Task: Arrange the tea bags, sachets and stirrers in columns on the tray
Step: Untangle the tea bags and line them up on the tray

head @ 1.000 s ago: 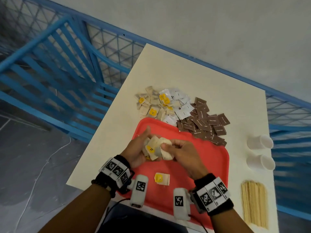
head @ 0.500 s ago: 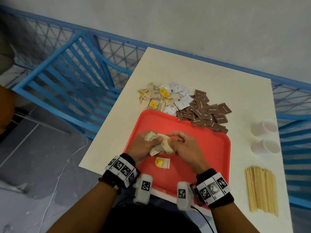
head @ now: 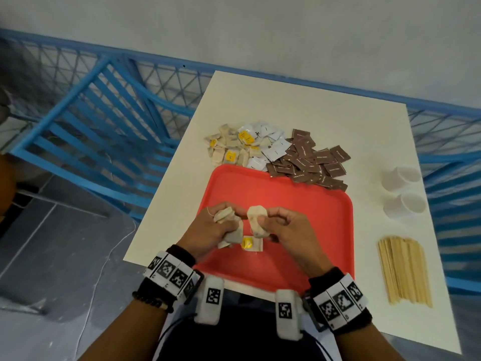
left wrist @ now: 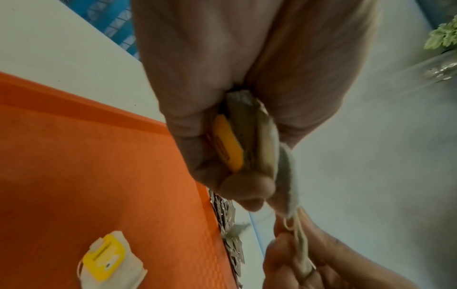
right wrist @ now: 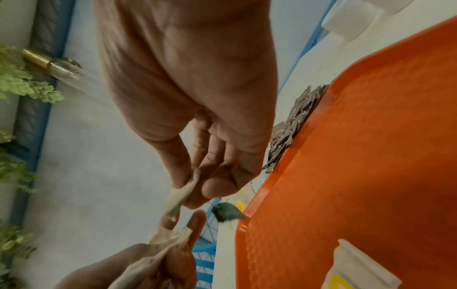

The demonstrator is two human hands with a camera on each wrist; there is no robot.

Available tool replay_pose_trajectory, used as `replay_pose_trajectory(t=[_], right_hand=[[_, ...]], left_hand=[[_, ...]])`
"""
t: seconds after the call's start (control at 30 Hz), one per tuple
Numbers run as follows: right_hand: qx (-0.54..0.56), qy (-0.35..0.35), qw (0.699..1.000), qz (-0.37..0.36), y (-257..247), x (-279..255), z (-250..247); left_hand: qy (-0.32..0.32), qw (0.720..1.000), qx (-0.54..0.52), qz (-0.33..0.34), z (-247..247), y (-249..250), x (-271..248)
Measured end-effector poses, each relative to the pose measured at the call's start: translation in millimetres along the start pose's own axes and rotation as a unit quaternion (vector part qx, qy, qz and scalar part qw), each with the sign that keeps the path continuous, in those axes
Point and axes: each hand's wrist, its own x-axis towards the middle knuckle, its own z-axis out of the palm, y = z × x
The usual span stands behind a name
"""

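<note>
Hands over tray (head: 299, 204); left hand (head: 208, 230) grips tea bags (head: 223, 214); right hand (head: 289, 230) pinches one.

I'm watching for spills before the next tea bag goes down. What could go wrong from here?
The left hand grips a loose bunch of tea bags over the tray; some could slip out and scatter. The right hand pinches a single tea bag close to that bunch, so strings might tangle. Setting it down carelessly could knock the placed tea bag askew.

A cream table (head: 299, 105) against a pale wall (head: 260, 29) — blue lattice railing (head: 161, 82), grey floor (head: 65, 256)
</note>
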Motion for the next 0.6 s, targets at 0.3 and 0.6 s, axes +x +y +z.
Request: replay_pose_trajectory(t=[0.3,0.6], right_hand=[[0.012,0.013,0.998,-0.063,-16,3,13],[-0.058,-0.028,0.993,-0.099,-16,14,11]], left_hand=[[0.004,1.0,0.003,0.003,0,13,-5],[0.011,0.994,0.099,0.054,6,18,16]])
